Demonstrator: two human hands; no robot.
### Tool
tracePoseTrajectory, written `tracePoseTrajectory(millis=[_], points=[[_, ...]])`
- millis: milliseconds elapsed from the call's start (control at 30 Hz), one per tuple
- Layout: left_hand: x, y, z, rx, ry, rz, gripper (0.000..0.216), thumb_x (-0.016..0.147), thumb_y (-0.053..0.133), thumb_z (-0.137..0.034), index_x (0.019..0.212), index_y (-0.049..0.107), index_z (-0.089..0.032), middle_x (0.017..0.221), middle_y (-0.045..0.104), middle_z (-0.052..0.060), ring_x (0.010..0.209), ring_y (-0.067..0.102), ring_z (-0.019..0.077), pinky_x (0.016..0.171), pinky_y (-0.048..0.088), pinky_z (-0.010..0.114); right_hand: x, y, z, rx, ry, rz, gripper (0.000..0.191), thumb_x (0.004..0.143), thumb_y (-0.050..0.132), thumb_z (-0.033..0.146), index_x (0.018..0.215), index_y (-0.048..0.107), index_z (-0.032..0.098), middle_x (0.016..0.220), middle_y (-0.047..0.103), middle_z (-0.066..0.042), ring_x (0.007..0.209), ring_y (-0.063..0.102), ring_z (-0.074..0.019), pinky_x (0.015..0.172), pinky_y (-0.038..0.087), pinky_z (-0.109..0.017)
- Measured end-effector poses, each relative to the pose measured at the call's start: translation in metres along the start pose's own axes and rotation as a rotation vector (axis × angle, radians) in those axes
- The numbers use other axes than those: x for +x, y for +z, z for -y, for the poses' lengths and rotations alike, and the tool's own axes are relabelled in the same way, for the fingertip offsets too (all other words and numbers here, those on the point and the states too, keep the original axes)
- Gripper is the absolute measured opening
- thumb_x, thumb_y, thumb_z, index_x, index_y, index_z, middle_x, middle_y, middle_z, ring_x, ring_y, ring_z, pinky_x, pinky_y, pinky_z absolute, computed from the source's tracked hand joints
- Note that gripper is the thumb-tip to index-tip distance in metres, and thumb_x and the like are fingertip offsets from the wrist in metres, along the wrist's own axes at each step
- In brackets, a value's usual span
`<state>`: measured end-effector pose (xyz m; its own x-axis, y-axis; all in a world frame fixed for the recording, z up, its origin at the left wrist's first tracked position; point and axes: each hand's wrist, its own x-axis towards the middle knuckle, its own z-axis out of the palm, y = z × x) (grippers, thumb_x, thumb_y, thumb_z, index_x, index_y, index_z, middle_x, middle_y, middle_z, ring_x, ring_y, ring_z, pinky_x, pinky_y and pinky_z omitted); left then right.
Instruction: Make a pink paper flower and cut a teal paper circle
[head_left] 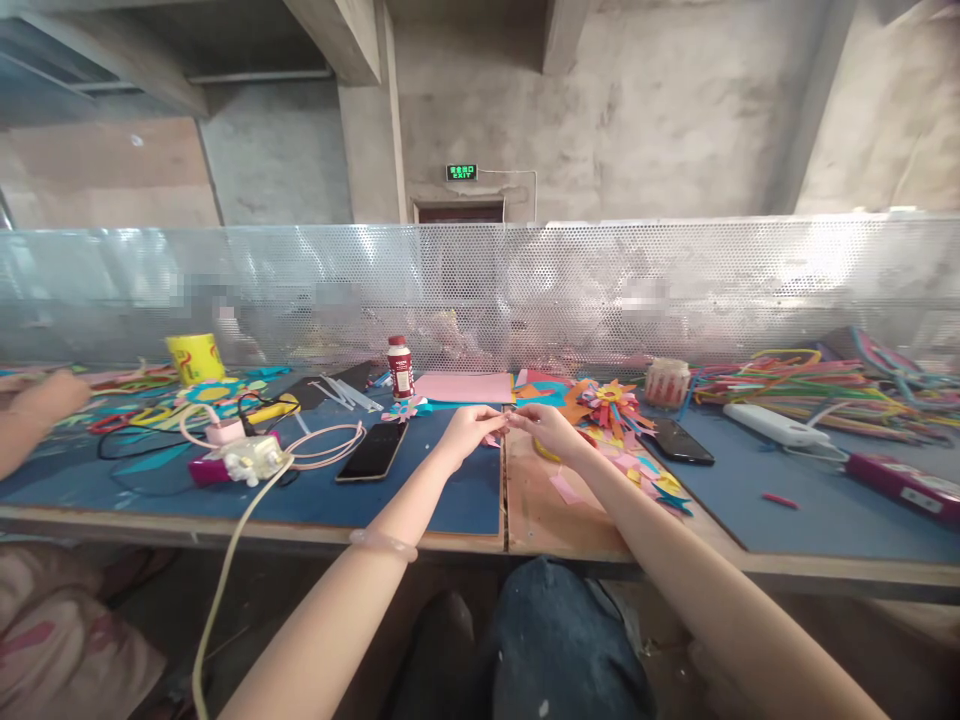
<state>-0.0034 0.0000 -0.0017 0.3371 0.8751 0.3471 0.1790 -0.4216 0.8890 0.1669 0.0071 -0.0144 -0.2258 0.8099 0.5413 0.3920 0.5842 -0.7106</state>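
Pink paper piece (493,440), small: located at the front middle of the work table, at my fingertips, over the seam between blue mat (442,500) and bare wood board (544,525). Its exact shape is too small for me to make out from my end.

Left hand (471,432), one: thumb and fingers drawn into a close pinch on the pink piece; pale bracelet (382,545) on the forearm.

Right hand (546,428), one: likewise pinched nearly closed at the same piece, tips meeting the left's; I cannot tell which fingers bear on it.

Below the right hand: yellow ring-shaped item (545,452), partly covered. Near it, pink scrap (568,487), flat on the wood.

Right of the hands: many-petalled paper flower (609,397); jar (667,384); dark phone (681,441), lying flat.

Beyond the hands: pink sheet (474,387); beside it, red-capped bottle (400,368), upright.

Left: second phone (373,450), flat on the mat; yellow tin (195,358), farther off; co-worker's hand (64,395), at the far left.
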Motion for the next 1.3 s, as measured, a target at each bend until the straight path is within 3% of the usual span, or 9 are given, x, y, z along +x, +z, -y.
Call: tracePoseTrajectory(millis=[333,667,900,1133,1300], points=[[-0.002,0.001,-0.003,0.008,-0.093,-0.034,0.021,0.075,0.057,-0.034,0.067,0.060,-0.015,0.068,0.066,0.004,0.058,0.060,0.0122,0.041,0.035,0.016,0.000,0.001,0.000,-0.005,0.011,0.053,0.026,0.074,0.059,0.040,0.068,0.064,0.015,0.069,0.065,-0.003,0.067,0.057,-0.0163,0.065,0.041,-0.028],[-0.001,0.002,0.000,0.048,0.023,-0.024,0.013,0.071,0.060,-0.028,0.068,0.058,-0.015,0.062,0.060,0.000,0.060,0.057,0.0122,0.048,0.042,0.019,0.001,0.000,-0.005,0.074,0.006,0.173,0.025,0.074,0.059,0.039,0.075,0.064,0.014,0.073,0.067,-0.005,0.073,0.061,-0.0177,0.066,0.045,-0.028],[0.006,-0.005,0.004,0.098,0.104,-0.136,0.013,0.071,0.058,-0.028,0.068,0.055,-0.016,0.062,0.056,-0.002,0.061,0.053,0.0128,0.057,0.043,0.023,0.002,0.000,-0.012,-0.052,0.003,0.128,0.008,0.070,0.061,0.022,0.065,0.063,0.015,0.064,0.064,-0.002,0.064,0.057,-0.0156,0.063,0.043,-0.027],[0.001,-0.005,-0.002,0.088,0.081,-0.123,0.014,0.071,0.059,-0.029,0.067,0.056,-0.016,0.063,0.059,-0.001,0.062,0.055,0.0128,0.057,0.043,0.022,0.000,-0.005,-0.004,-0.097,-0.055,0.147,0.023,0.078,0.055,0.036,0.077,0.065,0.017,0.076,0.065,-0.003,0.069,0.056,-0.0159,0.064,0.041,-0.026],[-0.004,0.001,-0.007,0.052,0.033,-0.087,0.015,0.073,0.060,-0.030,0.069,0.057,-0.016,0.059,0.058,-0.001,0.056,0.055,0.0121,0.046,0.042,0.019,-0.002,0.000,0.002,-0.110,-0.075,0.123,0.031,0.083,0.047,0.037,0.062,0.057,0.017,0.064,0.059,-0.002,0.064,0.053,-0.0150,0.063,0.039,-0.027]])
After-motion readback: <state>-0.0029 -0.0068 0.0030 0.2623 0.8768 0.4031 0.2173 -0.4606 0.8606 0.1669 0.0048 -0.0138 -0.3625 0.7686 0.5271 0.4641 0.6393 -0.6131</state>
